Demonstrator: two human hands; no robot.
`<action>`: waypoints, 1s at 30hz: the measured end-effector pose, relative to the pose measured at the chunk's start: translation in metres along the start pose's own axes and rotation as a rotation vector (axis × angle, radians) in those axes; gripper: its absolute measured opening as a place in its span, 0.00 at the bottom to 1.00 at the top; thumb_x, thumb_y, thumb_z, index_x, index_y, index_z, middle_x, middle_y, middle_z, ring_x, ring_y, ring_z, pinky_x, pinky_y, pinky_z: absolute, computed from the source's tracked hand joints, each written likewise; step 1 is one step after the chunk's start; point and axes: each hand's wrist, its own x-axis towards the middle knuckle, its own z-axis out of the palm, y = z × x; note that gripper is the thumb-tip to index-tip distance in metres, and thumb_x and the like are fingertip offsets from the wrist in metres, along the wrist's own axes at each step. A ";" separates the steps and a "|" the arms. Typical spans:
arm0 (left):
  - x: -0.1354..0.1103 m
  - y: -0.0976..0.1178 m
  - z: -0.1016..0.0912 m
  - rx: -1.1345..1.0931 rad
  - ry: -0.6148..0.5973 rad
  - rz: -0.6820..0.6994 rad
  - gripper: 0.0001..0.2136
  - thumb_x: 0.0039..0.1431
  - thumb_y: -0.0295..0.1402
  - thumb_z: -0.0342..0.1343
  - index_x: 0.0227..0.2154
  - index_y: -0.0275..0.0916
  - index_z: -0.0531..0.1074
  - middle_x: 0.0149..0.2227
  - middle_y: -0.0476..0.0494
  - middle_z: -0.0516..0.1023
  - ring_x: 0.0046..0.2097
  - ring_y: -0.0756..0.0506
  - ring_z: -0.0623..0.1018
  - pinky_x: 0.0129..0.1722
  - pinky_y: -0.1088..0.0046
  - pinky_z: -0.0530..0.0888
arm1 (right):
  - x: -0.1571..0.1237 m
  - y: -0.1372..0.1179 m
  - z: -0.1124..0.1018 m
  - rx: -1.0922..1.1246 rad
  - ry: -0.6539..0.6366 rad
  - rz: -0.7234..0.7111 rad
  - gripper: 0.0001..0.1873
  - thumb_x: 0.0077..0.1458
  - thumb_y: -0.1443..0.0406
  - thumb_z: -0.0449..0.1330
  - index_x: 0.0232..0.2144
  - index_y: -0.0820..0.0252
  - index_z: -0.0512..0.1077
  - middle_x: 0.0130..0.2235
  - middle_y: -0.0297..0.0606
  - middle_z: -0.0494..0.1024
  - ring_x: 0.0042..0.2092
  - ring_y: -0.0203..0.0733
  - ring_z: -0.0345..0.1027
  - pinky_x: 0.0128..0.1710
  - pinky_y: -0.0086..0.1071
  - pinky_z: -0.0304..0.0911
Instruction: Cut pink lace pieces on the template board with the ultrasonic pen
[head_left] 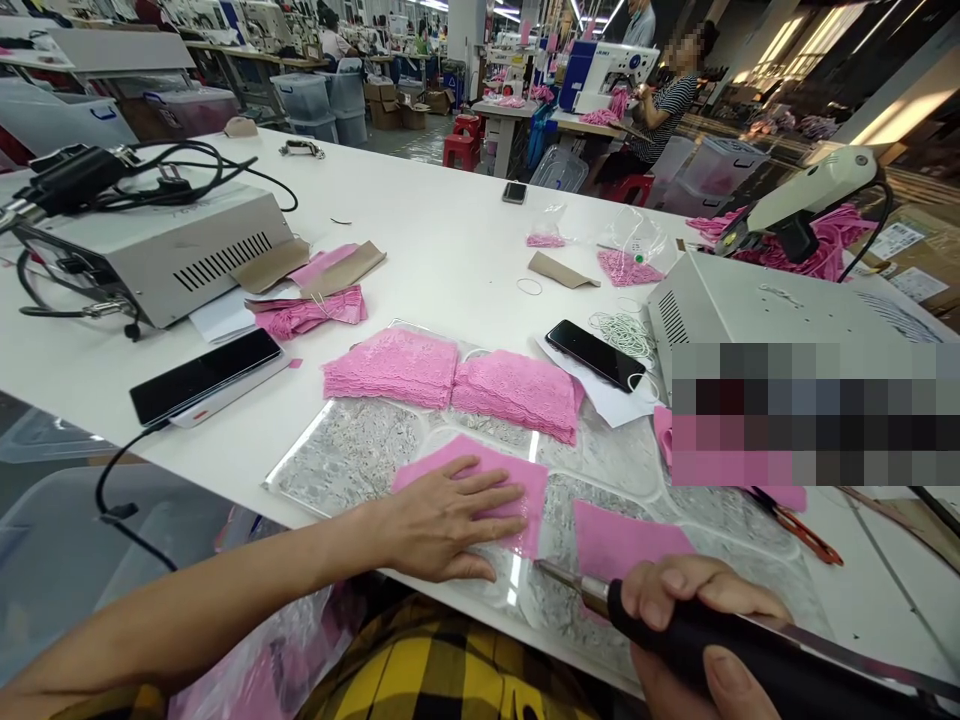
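Note:
My left hand lies flat with fingers spread on a pink fabric piece, pressing it against a clear-topped, grey-patterned board. My right hand is wrapped round a black-handled tool with a slim metal tip. That tip is close to the lower right corner of the fabric under my left hand; whether it touches, I cannot tell. To the right, a second pink piece lies on the board, partly behind the tool. Two stacks of pink lace pieces, a left stack and a right stack, sit along the board's far side.
A grey vented box with cables stands at the left, another box at the right. Phones lie at the left and beyond the board. Red-handled scissors rest at the right. A person sits at a sewing machine beyond.

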 end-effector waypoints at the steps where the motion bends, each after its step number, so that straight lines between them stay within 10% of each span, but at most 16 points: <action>1: 0.000 0.001 0.000 0.005 0.008 -0.001 0.28 0.69 0.52 0.44 0.63 0.41 0.63 0.66 0.38 0.62 0.66 0.36 0.62 0.66 0.51 0.56 | 0.000 0.000 0.001 -0.001 -0.001 -0.004 0.06 0.52 0.65 0.58 0.35 0.56 0.69 0.31 0.33 0.67 0.27 0.35 0.61 0.25 0.33 0.66; 30: -0.001 0.004 0.003 0.052 0.063 0.002 0.27 0.68 0.53 0.43 0.61 0.42 0.66 0.65 0.38 0.63 0.64 0.36 0.65 0.64 0.56 0.57 | 0.005 -0.004 -0.001 -0.011 -0.013 -0.012 0.04 0.54 0.65 0.58 0.34 0.58 0.68 0.31 0.33 0.67 0.28 0.35 0.62 0.25 0.34 0.67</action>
